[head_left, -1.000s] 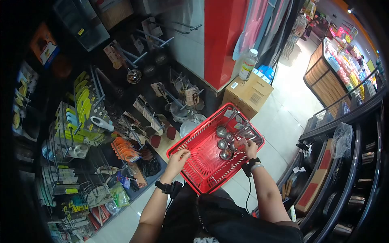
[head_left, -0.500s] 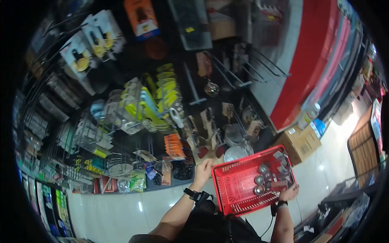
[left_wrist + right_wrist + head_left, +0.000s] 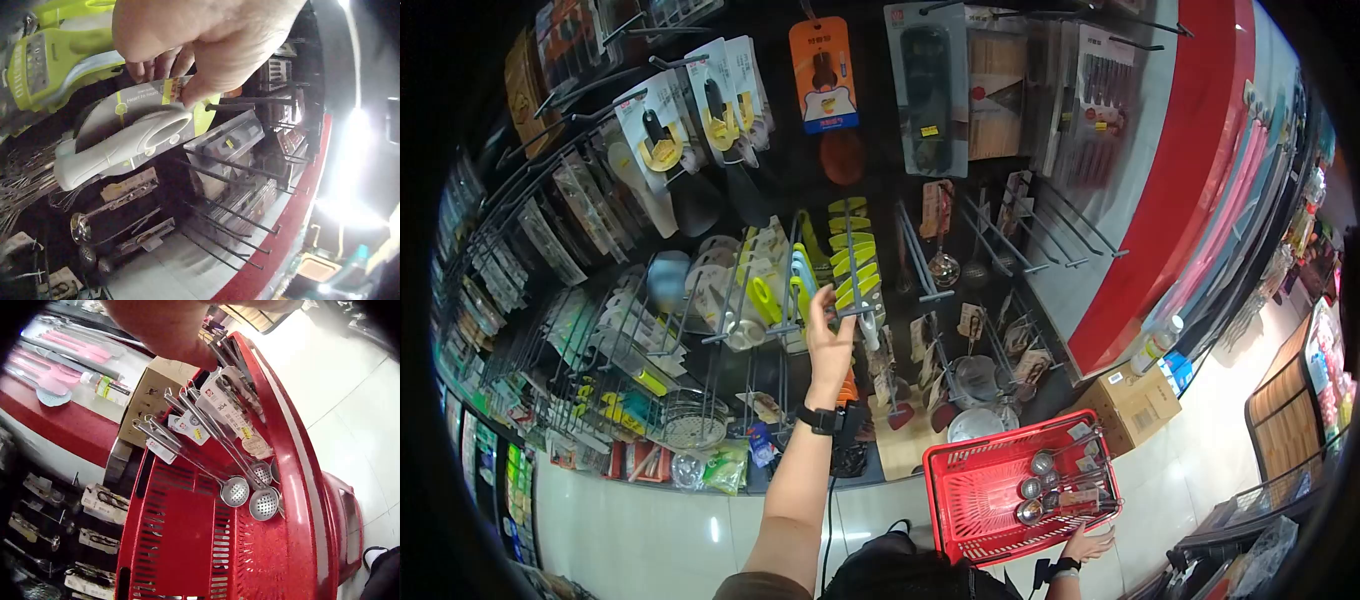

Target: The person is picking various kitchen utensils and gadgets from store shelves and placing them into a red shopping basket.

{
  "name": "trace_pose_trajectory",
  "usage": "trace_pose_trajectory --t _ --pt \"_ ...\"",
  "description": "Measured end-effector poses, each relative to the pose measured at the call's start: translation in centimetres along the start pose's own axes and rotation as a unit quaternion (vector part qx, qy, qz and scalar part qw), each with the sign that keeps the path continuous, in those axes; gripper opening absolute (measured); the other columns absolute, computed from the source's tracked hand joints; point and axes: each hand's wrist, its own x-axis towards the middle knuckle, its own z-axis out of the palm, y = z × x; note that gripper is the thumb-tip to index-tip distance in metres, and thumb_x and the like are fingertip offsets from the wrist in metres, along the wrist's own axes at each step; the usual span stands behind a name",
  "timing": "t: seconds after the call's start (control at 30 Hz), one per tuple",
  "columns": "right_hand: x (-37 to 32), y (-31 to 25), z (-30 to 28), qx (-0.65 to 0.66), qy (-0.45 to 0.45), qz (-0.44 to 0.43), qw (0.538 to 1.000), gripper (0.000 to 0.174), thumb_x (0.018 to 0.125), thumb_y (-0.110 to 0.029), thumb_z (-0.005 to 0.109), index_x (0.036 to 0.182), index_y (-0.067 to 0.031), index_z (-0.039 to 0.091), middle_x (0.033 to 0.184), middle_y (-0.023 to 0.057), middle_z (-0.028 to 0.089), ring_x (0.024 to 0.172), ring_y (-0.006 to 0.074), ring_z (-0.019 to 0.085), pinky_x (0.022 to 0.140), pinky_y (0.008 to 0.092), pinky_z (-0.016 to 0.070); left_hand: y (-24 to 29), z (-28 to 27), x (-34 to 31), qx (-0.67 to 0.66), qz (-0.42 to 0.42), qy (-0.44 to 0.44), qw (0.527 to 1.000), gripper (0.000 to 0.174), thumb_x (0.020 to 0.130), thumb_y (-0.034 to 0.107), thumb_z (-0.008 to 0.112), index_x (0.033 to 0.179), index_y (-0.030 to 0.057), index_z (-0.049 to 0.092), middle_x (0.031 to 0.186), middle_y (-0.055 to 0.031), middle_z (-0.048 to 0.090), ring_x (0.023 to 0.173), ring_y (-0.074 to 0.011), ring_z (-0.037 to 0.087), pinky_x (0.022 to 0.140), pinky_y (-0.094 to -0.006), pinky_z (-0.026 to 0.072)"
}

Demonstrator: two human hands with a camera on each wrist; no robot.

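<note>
At the rack, my left hand pinches the edge of a printed card between thumb and fingers. A white-handled tool is attached to this card, beside green-handled tools on hooks. My right hand is beside the near right rim of the red basket, fingers extended; contact with the rim cannot be told. Several metal ladles and perforated skimmers, with card tags, lie in the basket's right end.
Long metal hooks stick out from the rack, some with carded utensils. Below hang strainers. A cardboard box with a bottle on it stands beyond the basket. Dark shelving is at the lower right.
My left hand has moved from beside the basket up to the hanging tools and taken hold of a card. The head view has swung left toward the rack. My right hand's fingers have straightened.
</note>
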Motion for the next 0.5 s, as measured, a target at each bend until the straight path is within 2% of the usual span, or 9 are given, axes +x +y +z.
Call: trace_pose_trajectory --t 0.03,0.1,0.13,0.27,0.33,0.37,0.43,0.47,0.5 --pt "-0.5 -0.2 -0.6 0.017 0.002 -0.009 1.000 0.076 0.072 -0.021 0.071 0.135 -0.0272 0.029 0.141 0.0107 0.022 0.126 0.0377 0.026 0.095 0.0566 0.0300 -0.2 0.0 0.3 -0.003 -0.001 -0.004 1.000 0.036 0.084 0.008 0.059 0.117 0.0005 0.047 0.103 -0.0113 0.058 0.089 -0.0177 0.055 0.078 -0.0295 0.0440" --pt "-1.0 -0.3 -1.1 0.016 0.006 -0.010 1.000 0.075 0.072 -0.020 0.070 0.135 -0.0249 0.030 0.141 0.0099 0.023 0.125 0.0375 0.028 0.094 0.0565 0.0307 -0.4 0.0 0.9 -0.020 -0.042 -0.044 0.998 0.023 0.085 0.007 0.058 0.106 -0.0017 0.052 0.090 -0.0085 0.061 0.082 -0.0118 0.055 0.073 -0.0251 0.0440" --pt "-1.0 -0.1 -0.8 0.021 0.007 -0.017 1.000 0.074 0.072 -0.019 0.070 0.135 -0.0233 0.030 0.140 0.0093 0.023 0.125 0.0373 0.028 0.095 0.0566 0.0303 -0.1 0.0 1.0 -0.092 -0.052 -0.053 0.993 0.023 0.085 0.003 0.057 0.106 -0.0045 0.053 0.088 -0.0035 0.058 0.078 -0.0090 0.053 0.069 -0.0219 0.0423" --pt "-1.0 -0.1 -0.4 0.052 0.007 -0.043 0.998 0.073 0.071 -0.013 0.068 0.134 -0.0154 0.031 0.137 0.0111 0.025 0.125 0.0349 0.028 0.098 0.0538 0.0268 0.5 -0.2 0.0 -0.153 -0.078 -0.048 0.984 0.017 0.088 0.005 0.055 0.103 -0.0010 0.056 0.089 -0.0035 0.062 0.081 -0.0065 0.054 0.072 -0.0205 0.0418" --pt "-1.4 -1.3 -1.4 0.073 0.003 -0.077 0.994 0.071 0.071 -0.008 0.065 0.133 -0.0073 0.031 0.134 0.0157 0.028 0.124 0.0342 0.029 0.102 0.0495 0.0239 2.0 -0.7 -0.9 -0.098 -0.113 -0.050 0.988 0.016 0.088 0.004 0.055 0.103 -0.0012 0.056 0.089 -0.0017 0.062 0.081 -0.0061 0.054 0.072 -0.0199 0.0415" --pt "-1.3 -1.6 -1.3 0.071 0.004 -0.078 0.994 0.071 0.071 -0.008 0.065 0.133 -0.0073 0.031 0.134 0.0157 0.028 0.124 0.0342 0.029 0.102 0.0495 0.0239 2.3 -1.0 -1.4 -0.099 -0.115 -0.050 0.987 0.016 0.088 0.004 0.055 0.103 -0.0012 0.056 0.089 -0.0017 0.062 0.081 -0.0061 0.054 0.072 -0.0199 0.0415" --pt "-1.5 -2.4 -1.7 0.137 -0.001 -0.190 0.972 0.070 0.070 -0.004 0.064 0.131 -0.0024 0.031 0.132 0.0173 0.030 0.122 0.0356 0.030 0.103 0.0480 0.0230 3.4 -1.3 -2.5 -0.150 -0.093 -0.046 0.983 0.016 0.088 0.004 0.054 0.103 -0.0022 0.057 0.090 -0.0013 0.062 0.081 -0.0056 0.054 0.072 -0.0199 0.0414" --pt "-1.9 -3.3 -2.0 0.189 -0.003 -0.210 0.959 0.067 0.069 -0.001 0.063 0.129 0.0011 0.032 0.130 0.0190 0.034 0.121 0.0365 0.030 0.104 0.0466 0.0221 4.3 -1.4 -3.1 -0.193 -0.086 -0.035 0.977 0.016 0.088 0.003 0.054 0.103 -0.0032 0.058 0.089 -0.0014 0.061 0.080 -0.0051 0.053 0.072 -0.0197 0.0413" --pt "-2.3 -4.2 -2.0 0.202 0.024 -0.239 0.949 0.065 0.071 -0.003 0.064 0.128 0.0011 0.033 0.126 0.0197 0.036 0.120 0.0346 0.033 0.102 0.0448 0.0258 4.9 -1.7 -3.6 -0.192 -0.091 -0.040 0.976 0.016 0.088 0.003 0.054 0.103 -0.0032 0.058 0.089 -0.0014 0.061 0.080 -0.0051 0.053 0.072 -0.0197 0.0413"
